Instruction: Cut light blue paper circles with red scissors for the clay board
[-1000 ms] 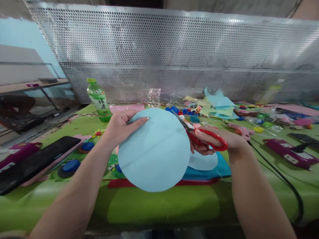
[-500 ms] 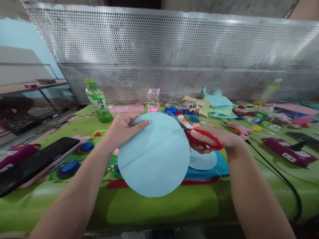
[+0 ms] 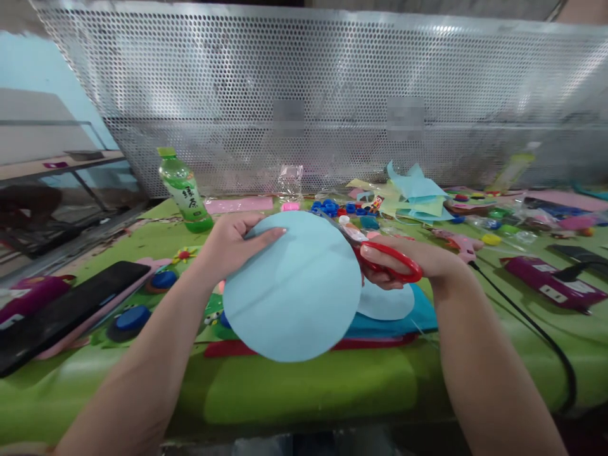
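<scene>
Blue disc [image 3: 292, 291], head view: raised over desk [image 3: 494, 354], between both hands; rightward and nearer from left hand [image 3: 236, 242], leftward from right hand [image 3: 390, 261].
Nearer hand: left, touching.
Left hand: pinched closed on upper-left rim of blue disc, thumb flat on face, fingers partly hidden.
Right hand: curled round handles of red scissors [image 3: 407, 262]; contact with blue disc, can't tell.
Red scissors: at upper-right rim; long axis slanting, handles lower right, tips up-left and away; blade gap, can't tell.
Blue disc axis: round, none long; broad face toward viewer.
</scene>
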A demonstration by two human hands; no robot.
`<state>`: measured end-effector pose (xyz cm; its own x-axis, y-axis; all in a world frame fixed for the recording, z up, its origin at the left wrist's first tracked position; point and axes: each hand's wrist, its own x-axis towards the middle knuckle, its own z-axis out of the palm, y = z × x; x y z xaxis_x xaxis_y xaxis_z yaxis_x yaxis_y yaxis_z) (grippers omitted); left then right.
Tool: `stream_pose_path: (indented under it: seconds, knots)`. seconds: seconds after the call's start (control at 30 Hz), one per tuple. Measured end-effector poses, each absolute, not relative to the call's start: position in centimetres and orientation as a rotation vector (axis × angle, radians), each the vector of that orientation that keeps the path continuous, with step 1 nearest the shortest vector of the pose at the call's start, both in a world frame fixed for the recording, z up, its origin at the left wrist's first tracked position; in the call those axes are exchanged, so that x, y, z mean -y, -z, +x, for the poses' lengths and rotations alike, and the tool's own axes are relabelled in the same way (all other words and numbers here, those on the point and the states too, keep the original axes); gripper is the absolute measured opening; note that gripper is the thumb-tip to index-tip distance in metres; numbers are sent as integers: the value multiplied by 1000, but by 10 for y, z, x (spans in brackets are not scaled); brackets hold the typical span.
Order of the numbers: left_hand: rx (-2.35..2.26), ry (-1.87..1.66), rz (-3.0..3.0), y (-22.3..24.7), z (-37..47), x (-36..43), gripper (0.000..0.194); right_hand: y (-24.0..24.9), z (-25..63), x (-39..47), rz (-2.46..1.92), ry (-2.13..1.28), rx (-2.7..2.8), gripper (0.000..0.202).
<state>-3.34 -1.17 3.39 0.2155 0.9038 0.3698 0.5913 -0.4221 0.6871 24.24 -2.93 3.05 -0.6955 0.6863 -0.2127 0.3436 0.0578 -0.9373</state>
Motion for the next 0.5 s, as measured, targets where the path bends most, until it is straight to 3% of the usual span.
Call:
stream_pose_path:
  seconds: [0.33,0.5]
  knots:
    - [-1388,-1054,1979,-35,-37,11,34,-35,248,26,-1212,-1365,1928,43]
    - [-1419,-1094,1944,-34,-37,9,37,-39,255,20,-1235,-899,1497,47]
